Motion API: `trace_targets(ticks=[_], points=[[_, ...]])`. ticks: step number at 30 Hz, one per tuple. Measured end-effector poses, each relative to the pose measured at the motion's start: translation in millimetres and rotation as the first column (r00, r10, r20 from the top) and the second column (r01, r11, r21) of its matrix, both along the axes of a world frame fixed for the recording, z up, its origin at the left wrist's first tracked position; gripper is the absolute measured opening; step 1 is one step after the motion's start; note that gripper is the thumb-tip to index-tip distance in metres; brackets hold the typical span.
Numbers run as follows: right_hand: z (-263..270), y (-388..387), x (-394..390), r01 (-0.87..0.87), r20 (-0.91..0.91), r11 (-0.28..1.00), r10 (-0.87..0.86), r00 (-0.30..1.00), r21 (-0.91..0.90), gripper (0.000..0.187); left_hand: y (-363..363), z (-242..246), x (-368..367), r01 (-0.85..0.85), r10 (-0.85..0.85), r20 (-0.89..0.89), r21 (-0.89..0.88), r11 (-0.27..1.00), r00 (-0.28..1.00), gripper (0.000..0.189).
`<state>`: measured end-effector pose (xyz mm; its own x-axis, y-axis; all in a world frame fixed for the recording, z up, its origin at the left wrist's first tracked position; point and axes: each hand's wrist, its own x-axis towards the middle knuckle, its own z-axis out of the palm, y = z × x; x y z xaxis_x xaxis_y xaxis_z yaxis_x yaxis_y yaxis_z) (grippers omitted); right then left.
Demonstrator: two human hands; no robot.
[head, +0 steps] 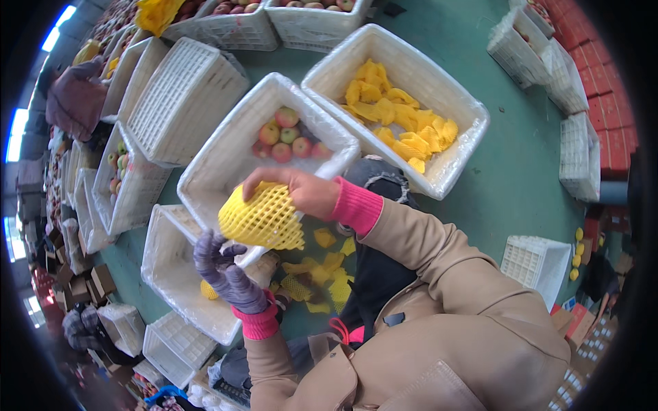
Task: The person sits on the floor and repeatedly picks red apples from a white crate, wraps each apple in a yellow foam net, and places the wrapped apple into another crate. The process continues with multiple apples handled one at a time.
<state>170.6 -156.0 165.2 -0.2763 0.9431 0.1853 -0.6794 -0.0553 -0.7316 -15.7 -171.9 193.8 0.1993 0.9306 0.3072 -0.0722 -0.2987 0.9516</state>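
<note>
My bare right hand (300,190) grips a yellow foam net sleeve (262,218), which bulges roundly; whether fruit is inside cannot be told. Just below its left end, my left hand (229,272), in a grey-purple glove, has its fingers spread and curved. Beyond the hands, several red and green apples (281,152) lie in a lined white plastic crate (221,146). Flattened yellow foam sleeves (411,128) fill part of the crate (462,110) to the upper right. A yellow netted item (208,290) shows in the lower left crate (169,287), partly hidden by my left hand.
Loose foam sleeves (324,269) lie on the green floor by my legs. An upturned white crate (180,97) and an apple crate (131,190) stand at the left. A person (77,97) bends at the upper left, another (85,329) at the lower left. Red cartons (606,97) are stacked far right.
</note>
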Motion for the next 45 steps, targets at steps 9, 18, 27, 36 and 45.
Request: trace_targets(ticks=[9,18,27,36,45], points=[[-88.8,-45.3,170.8,0.357,0.349,0.91,-0.272,0.897,-0.209,0.036,13.5,-48.2,37.4,0.265,-0.223,0.144,-0.473,0.841,0.964,0.074],[-341.9,-39.9,269.1,0.702,0.917,0.711,0.292,-0.271,-0.019,0.033,18.6,-52.1,55.6,-0.046,-0.28,-0.683,-0.417,0.908,0.674,0.085],[-200.1,-34.9,295.6,0.59,0.742,0.801,-0.337,0.58,-0.097,0.02,34.4,-91.1,18.6,0.324,-0.343,0.102,-0.649,0.689,0.934,0.075],[13.8,-39.2,83.8,0.107,0.452,0.989,-0.048,0.891,-0.106,0.013,9.3,-13.1,53.7,0.709,-0.544,0.47,-0.324,0.627,0.695,0.072],[33.0,-50.7,-23.1,0.063,-0.115,0.988,-0.079,0.99,-0.139,0.021,-28.6,12.8,-38.5,0.677,-0.313,0.662,-0.407,0.613,0.681,0.085]])
